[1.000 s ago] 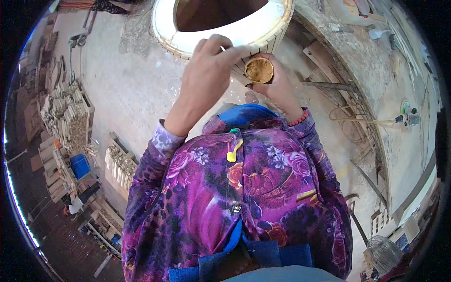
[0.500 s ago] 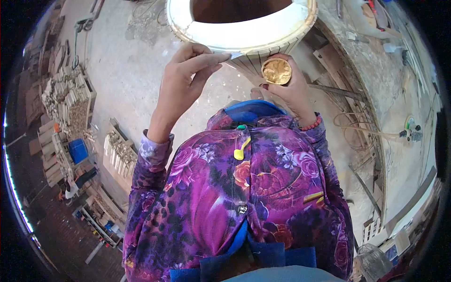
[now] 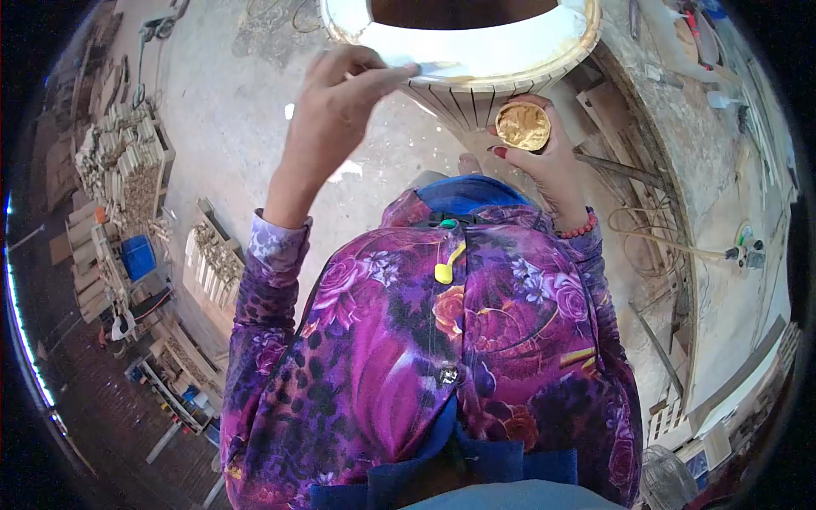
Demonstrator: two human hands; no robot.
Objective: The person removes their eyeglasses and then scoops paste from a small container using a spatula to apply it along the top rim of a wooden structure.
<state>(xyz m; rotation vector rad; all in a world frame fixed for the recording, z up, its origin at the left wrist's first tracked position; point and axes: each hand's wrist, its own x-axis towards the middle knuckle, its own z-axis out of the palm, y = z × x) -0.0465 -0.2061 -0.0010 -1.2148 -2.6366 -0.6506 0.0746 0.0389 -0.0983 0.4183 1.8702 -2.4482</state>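
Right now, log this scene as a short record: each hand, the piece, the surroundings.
Left hand: left hand pinches a thin greyish flat tool, blurred, at the piece's near edge
Right hand: right hand holds a small round cup of tan paste, opening facing the camera
Piece: large rounded form with a smooth white top, dark opening and dark-lined side
Wrist: red beaded bracelet, right arm
Clothing: purple floral jacket
Floor, left: stacked pale wooden strips; blue plastic container

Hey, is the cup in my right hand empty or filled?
Not empty: lumpy tan paste shows inside the cup in your right hand. How deep, I cannot tell.
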